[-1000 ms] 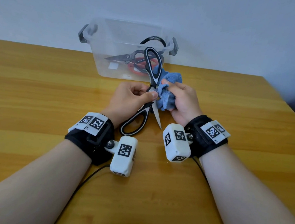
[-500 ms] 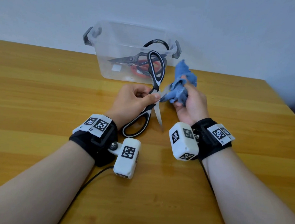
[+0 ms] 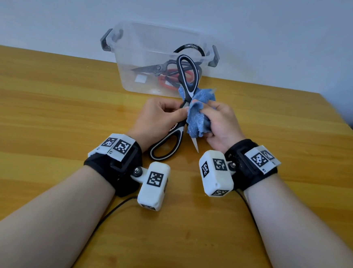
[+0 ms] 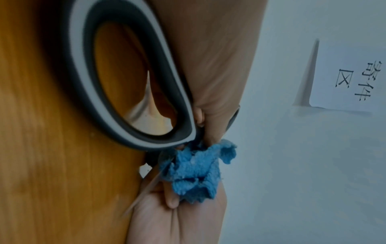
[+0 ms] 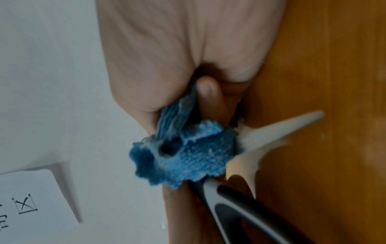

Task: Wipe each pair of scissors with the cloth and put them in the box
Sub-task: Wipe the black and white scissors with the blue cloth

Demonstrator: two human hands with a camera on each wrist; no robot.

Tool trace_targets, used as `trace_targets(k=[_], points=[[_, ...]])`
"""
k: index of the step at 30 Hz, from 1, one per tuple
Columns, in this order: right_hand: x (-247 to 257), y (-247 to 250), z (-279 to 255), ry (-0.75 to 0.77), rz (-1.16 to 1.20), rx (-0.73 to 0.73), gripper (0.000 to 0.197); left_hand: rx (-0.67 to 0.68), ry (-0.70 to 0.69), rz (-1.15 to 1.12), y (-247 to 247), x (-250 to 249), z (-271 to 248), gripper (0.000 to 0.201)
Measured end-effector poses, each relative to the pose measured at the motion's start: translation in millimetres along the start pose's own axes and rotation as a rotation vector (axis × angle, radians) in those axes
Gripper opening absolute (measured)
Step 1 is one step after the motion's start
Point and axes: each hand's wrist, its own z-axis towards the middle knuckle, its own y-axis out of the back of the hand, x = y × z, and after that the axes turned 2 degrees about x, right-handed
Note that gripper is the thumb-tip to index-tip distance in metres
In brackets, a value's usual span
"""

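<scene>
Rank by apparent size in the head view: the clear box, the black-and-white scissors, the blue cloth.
1. clear box, clearly largest.
2. black-and-white scissors, long but thin, and nearer the camera.
3. blue cloth, bunched in the right hand, so partly hidden.

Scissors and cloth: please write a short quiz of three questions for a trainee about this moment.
1. True or false: the left hand holds the black-and-white scissors near the pivot.
2. Which hand grips the cloth? A) left hand B) right hand C) neither
3. Fill in: the box already holds ___ scissors: a dark pair and a red pair.

Key
1. True; the scissors are spread open, one loop near the wrist and one up toward the box.
2. B; the cloth is bunched round a blade whose tip sticks out below.
3. Two, as far as the clear wall shows.
</scene>
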Motion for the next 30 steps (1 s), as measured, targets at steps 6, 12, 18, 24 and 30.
trace_targets(k=[6, 12, 18, 24, 30], points=[[-0.3, -3.5, -1.3, 0.049, 0.069, -0.091, 0.015, -0.022, 0.009, 0.017, -3.2, -1.8, -0.4, 0.026], [3.3, 2.7, 2.0, 0.031, 0.165, -0.181, 0.012, 0.001, 0.017, 0.043, -4.3, -2.7, -1.2, 0.021], [4.9, 8.4, 4.6, 0.019, 0.292, -0.222, 0.014, 0.007, 0.012, 0.036, -4.2, -4.5, -3.3, 0.025], [5.0, 29.5, 15.4, 0.014, 0.548, -0.259, 0.018, -0.113, -0.004, -0.075, -2.8, -5.5, -4.3, 0.039], [10.6, 16.4, -0.2, -0.109, 0.212, 0.044, 0.03, -0.178, -0.032, -0.119, -0.5, -7.4, -2.6, 0.035]])
